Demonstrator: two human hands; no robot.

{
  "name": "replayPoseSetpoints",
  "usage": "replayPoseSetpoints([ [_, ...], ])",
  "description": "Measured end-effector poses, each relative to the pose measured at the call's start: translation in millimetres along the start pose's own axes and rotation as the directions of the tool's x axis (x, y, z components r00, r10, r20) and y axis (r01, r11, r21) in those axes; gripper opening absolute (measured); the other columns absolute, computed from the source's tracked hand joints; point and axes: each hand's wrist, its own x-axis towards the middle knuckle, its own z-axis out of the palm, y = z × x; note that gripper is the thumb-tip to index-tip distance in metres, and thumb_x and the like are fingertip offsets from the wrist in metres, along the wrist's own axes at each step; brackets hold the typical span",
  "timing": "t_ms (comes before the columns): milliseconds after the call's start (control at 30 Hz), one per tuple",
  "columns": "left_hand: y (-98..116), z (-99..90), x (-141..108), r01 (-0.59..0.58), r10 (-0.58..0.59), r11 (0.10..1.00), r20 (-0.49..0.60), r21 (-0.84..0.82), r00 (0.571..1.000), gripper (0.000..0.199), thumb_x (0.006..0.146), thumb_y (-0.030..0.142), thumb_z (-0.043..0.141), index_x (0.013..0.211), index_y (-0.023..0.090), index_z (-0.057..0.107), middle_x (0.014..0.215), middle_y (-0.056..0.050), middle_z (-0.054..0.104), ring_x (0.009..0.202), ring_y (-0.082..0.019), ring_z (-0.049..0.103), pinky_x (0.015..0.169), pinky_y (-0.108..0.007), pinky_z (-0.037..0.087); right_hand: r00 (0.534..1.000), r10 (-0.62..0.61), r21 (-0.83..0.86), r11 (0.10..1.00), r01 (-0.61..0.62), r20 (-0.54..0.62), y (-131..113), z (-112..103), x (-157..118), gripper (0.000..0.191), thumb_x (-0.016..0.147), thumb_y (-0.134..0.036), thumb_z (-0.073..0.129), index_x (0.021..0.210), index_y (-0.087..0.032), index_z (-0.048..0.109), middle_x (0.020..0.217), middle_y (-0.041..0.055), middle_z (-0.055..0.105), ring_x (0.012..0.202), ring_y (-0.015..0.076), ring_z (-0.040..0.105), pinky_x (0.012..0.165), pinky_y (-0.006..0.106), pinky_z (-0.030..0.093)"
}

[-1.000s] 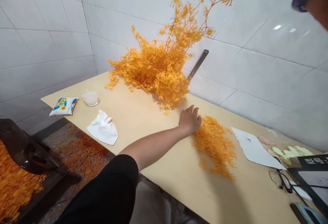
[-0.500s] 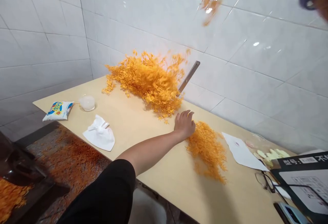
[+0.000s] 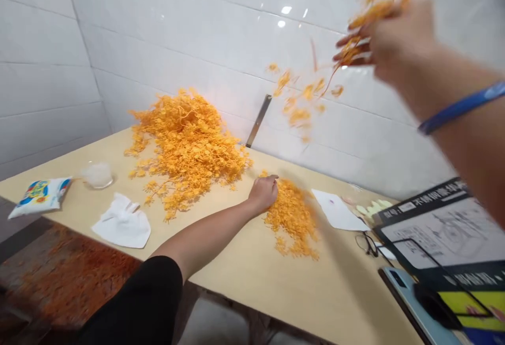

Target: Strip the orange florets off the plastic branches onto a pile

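My left hand (image 3: 263, 193) is closed, its fingers curled at the upper left edge of a small heap of orange flower-like sprigs (image 3: 294, 216) on the table. Up at the right, my right hand (image 3: 398, 34), blurred, holds several orange sprigs (image 3: 374, 13) among its spread fingers, with a blue band (image 3: 461, 105) around the wrist. Below and left of it, blurred loose sprigs (image 3: 300, 116) show against the wall; whether they hang or fall I cannot tell. A large pile of the same orange sprigs (image 3: 193, 140) lies left of my left hand.
On the table (image 3: 244, 276) lie a white packet (image 3: 39, 198), a clear cup (image 3: 98, 175), a crumpled tissue (image 3: 122, 221), white paper (image 3: 339, 211), eyeglasses (image 3: 366, 243) and a phone (image 3: 410, 297). A metal bar (image 3: 259, 121) slants against the tiled wall. Orange-red bits (image 3: 79, 271) cover the floor.
My view has turned to the right. My right hand has come into view with sprigs in it. My left hand's fingers have curled closer at the small heap.
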Motion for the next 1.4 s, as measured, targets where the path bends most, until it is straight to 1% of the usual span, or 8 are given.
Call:
replayPoseSetpoints([
  [133, 8.3, 4.3, -1.6, -0.083, 0.089, 0.995, 0.096, -0.059, 0.991, 0.040, 0.094, 0.022, 0.038, 0.129, 0.016, 0.056, 0.116, -0.008, 0.070, 0.107, -0.021, 0.065, 0.097, -0.036, 0.051, 0.860, 0.507, 0.602, 0.672, -0.432, 0.051, 61.8, 7.7, -93.6, 0.026, 0.090, 0.006, 0.036, 0.099, -0.004, 0.059, 0.083, 0.0092, 0.070, 0.057, 0.0056, 0.066, 0.066, 0.023, 0.054],
  [233, 15.7, 7.3, -7.4, -0.126, 0.139, 0.988, 0.153, -0.089, 0.979, 0.044, 0.093, 0.031, 0.047, 0.135, 0.019, 0.051, 0.126, -0.009, 0.065, 0.115, -0.021, 0.062, 0.102, -0.036, 0.049, 0.731, 0.670, 0.767, 0.400, -0.502, 0.129, 102.4, 13.9, -157.4, 0.027, 0.089, 0.006, 0.036, 0.080, -0.011, 0.055, 0.065, 0.0025, 0.067, 0.056, 0.0084, 0.068, 0.057, 0.018, 0.055],
  [333, 21.4, 11.2, -13.9, -0.234, 0.267, 0.956, 0.193, -0.176, 0.944, 0.062, 0.088, 0.042, 0.058, 0.144, 0.020, 0.041, 0.136, -0.011, 0.059, 0.117, -0.022, 0.061, 0.103, -0.036, 0.050, 0.671, 0.731, 0.825, 0.302, -0.478, 0.121, 138.7, 22.6, -205.0, 0.019, 0.087, 0.001, 0.044, 0.083, -0.014, 0.056, 0.066, 0.0016, 0.069, 0.057, 0.0096, 0.069, 0.054, 0.016, 0.055],
  [600, 5.3, 17.0, -6.1, -0.523, 0.522, 0.841, -0.046, -0.141, 0.852, 0.071, 0.090, 0.051, 0.053, 0.150, 0.023, 0.029, 0.153, -0.014, 0.040, 0.143, -0.030, 0.037, 0.117, -0.051, 0.034, 0.839, 0.541, 0.747, 0.534, -0.397, 0.059, 227.6, 64.9, -291.2, 0.023, 0.077, -0.033, 0.067, 0.094, -0.020, 0.060, 0.064, -0.0039, 0.067, 0.056, 0.0131, 0.068, 0.055, 0.024, 0.057],
  [800, 5.2, 12.7, -1.2, -0.533, 0.532, 0.846, -0.032, -0.032, 0.846, 0.079, 0.088, 0.053, 0.058, 0.153, 0.031, 0.019, 0.161, -0.011, 0.026, 0.150, -0.030, 0.022, 0.121, -0.052, 0.023, 0.990, 0.138, 0.492, 0.862, -0.122, 0.004, 242.8, 61.7, -314.9, 0.018, 0.079, -0.024, 0.066, 0.096, -0.021, 0.071, 0.095, 0.0063, 0.075, 0.090, 0.0216, 0.072, 0.088, 0.038, 0.056],
  [933, 12.4, 9.7, -1.6, -0.625, 0.625, 0.780, -0.027, -0.005, 0.780, 0.068, 0.093, 0.054, 0.048, 0.152, 0.031, 0.024, 0.159, -0.010, 0.029, 0.148, -0.029, 0.026, 0.120, -0.054, 0.024, 0.998, 0.067, 0.466, 0.884, -0.051, -0.017, 232.1, 49.3, -310.0, 0.022, 0.082, -0.030, 0.066, 0.101, -0.020, 0.072, 0.099, 0.0087, 0.075, 0.090, 0.0227, 0.071, 0.086, 0.038, 0.057],
  [1233, 8.8, 11.3, -3.2, -0.608, 0.608, 0.793, -0.067, 0.034, 0.791, 0.043, 0.102, 0.039, 0.033, 0.140, 0.027, 0.047, 0.145, -0.009, 0.050, 0.140, -0.023, 0.042, 0.117, -0.049, 0.031, 0.951, 0.268, 0.592, 0.745, -0.307, 0.157, 218.0, 47.3, -306.1, 0.031, 0.088, -0.038, 0.055, 0.097, -0.013, 0.071, 0.081, 0.0066, 0.071, 0.073, 0.0158, 0.066, 0.063, 0.027, 0.054],
  [1400, 13.2, 9.7, -4.2, -0.664, 0.662, 0.747, -0.044, -0.044, 0.748, 0.043, 0.101, 0.040, 0.032, 0.139, 0.028, 0.047, 0.140, -0.009, 0.054, 0.135, -0.023, 0.047, 0.114, -0.048, 0.035, 0.939, 0.118, 0.512, 0.813, -0.279, 0.324, 215.1, 48.0, -304.5, 0.034, 0.082, -0.039, 0.066, 0.106, -0.016, 0.070, 0.089, 0.0062, 0.072, 0.074, 0.0171, 0.066, 0.069, 0.030, 0.055],
])
